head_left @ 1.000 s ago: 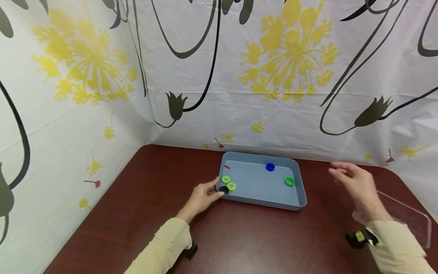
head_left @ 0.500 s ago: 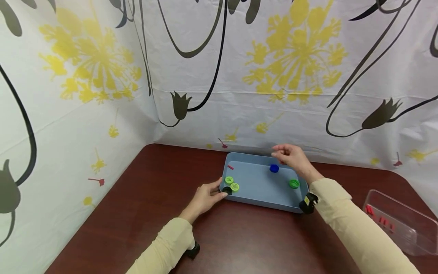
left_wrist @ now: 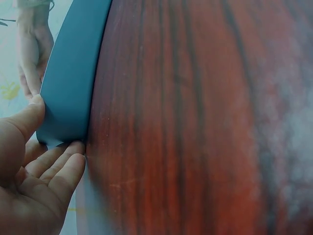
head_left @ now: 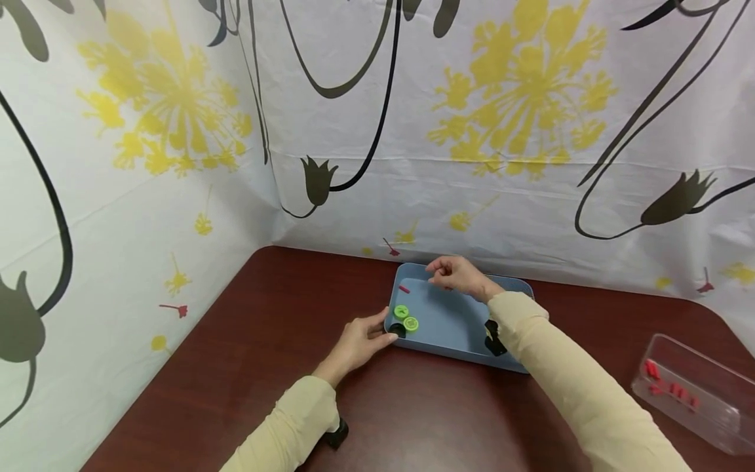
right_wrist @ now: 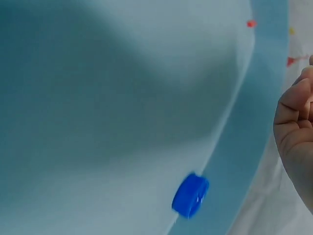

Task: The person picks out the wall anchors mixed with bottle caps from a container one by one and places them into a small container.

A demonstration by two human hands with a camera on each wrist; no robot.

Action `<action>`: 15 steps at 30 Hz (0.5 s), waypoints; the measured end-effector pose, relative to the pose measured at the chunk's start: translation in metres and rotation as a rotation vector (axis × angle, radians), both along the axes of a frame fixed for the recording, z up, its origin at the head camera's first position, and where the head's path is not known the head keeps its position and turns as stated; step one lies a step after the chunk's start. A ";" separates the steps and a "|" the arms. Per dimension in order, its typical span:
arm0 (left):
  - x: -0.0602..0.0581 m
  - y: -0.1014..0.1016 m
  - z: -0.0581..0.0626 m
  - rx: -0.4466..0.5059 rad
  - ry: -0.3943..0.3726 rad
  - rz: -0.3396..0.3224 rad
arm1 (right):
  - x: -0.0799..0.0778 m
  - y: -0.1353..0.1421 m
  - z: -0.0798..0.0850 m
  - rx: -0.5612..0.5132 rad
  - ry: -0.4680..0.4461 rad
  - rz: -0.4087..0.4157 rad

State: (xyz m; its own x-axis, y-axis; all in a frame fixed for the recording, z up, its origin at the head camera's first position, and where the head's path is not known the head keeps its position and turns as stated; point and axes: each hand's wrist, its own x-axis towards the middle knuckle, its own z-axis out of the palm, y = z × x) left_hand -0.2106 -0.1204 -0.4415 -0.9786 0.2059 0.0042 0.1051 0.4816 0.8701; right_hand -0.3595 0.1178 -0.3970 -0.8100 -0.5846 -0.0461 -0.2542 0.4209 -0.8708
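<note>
My left hand (head_left: 354,344) grips the near left corner of a blue-grey tray (head_left: 451,324). In the left wrist view its thumb presses the tray wall (left_wrist: 73,73), with fingers at the bottom edge. My right hand (head_left: 457,275) hovers over the tray's far part, fingers curled; whether they pinch anything is hidden. A small red piece (head_left: 404,289) lies left of it. Two light green caps (head_left: 401,311) and a black round piece (head_left: 398,330) sit by the near left corner. A blue cap (right_wrist: 190,195) shows at the tray's wall in the right wrist view.
A clear plastic box (head_left: 710,408) with several red pieces (head_left: 678,392) stands on the brown table (head_left: 283,308) at the right. A patterned white cloth (head_left: 377,118) hangs behind and to the left. My right arm covers the tray's right part.
My right hand has swung left from beside the clear box to above the tray, now covering the blue and darker green caps in the head view. My left hand keeps its grip.
</note>
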 end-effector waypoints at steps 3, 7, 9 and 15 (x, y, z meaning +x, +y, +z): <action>0.000 0.000 0.000 -0.001 -0.001 0.002 | -0.006 -0.010 -0.010 0.006 0.006 0.027; 0.000 0.000 0.000 0.008 -0.001 0.007 | -0.010 -0.021 -0.018 0.028 0.008 0.026; -0.001 0.000 -0.001 0.014 -0.003 0.007 | -0.011 -0.025 -0.021 0.052 0.008 0.018; -0.003 0.000 -0.002 0.020 -0.009 0.007 | -0.014 -0.035 -0.027 0.118 0.037 0.025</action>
